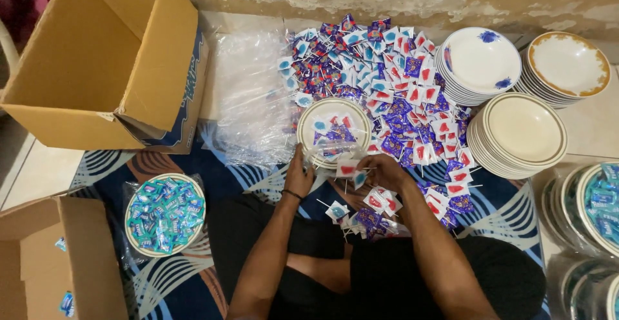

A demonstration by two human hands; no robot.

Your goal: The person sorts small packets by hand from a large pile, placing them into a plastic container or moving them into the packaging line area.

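My left hand rests on the near rim of a cream plate that holds a few wrapped lollipops. My right hand is closed around several wrapped lollipops, their white sticks poking out, just right of the plate's near edge. A big heap of red, blue and purple wrapped lollipops spreads beyond and to the right of the plate. More lollipops lie on my lap.
Three stacks of plates stand right of the heap. A wrapped plate of teal candies sits at left, more wrapped plates at far right. An open cardboard box and clear plastic bags lie at back left; another box sits near left.
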